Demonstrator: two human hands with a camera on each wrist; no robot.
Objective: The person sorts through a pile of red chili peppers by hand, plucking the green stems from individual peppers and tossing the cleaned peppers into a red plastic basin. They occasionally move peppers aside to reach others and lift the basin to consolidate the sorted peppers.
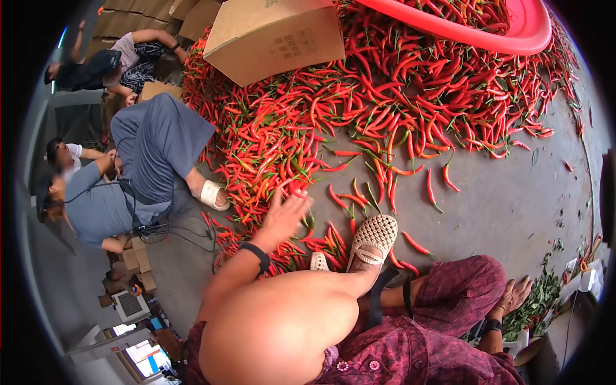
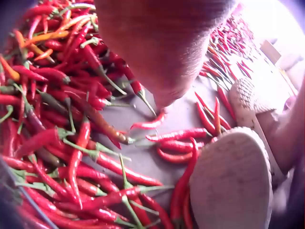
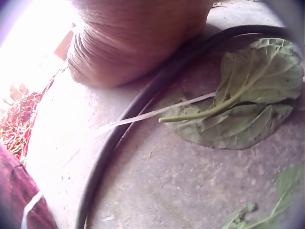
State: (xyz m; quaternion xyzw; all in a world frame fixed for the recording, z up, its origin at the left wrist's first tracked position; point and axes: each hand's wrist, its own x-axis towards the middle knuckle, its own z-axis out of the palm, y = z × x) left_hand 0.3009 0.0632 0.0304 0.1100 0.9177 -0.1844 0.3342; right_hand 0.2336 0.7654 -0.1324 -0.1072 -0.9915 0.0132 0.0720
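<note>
In the head view, my left hand [image 1: 285,218] reaches down at the near edge of a big heap of red chili peppers [image 1: 269,141]. Its fingers are spread and loosely bent, with red peppers right at the fingertips. The left wrist view shows this hand [image 2: 155,43] from behind, its fingers mostly hidden, over a small red chili pepper [image 2: 151,122] on the floor. Away to the right, my right hand [image 1: 515,295] rests on the floor with fingers extended. A black cable [image 3: 114,131] and a wilted green leaf [image 3: 243,114] lie beside it in the right wrist view.
A cardboard box [image 1: 276,45] and a red plastic basin [image 1: 536,32] sit on the heap. My woven shoe [image 1: 375,237] stands among loose peppers. Another person [image 1: 147,160] sits at left, with more people behind. Leafy scraps [image 1: 536,308] lie at right.
</note>
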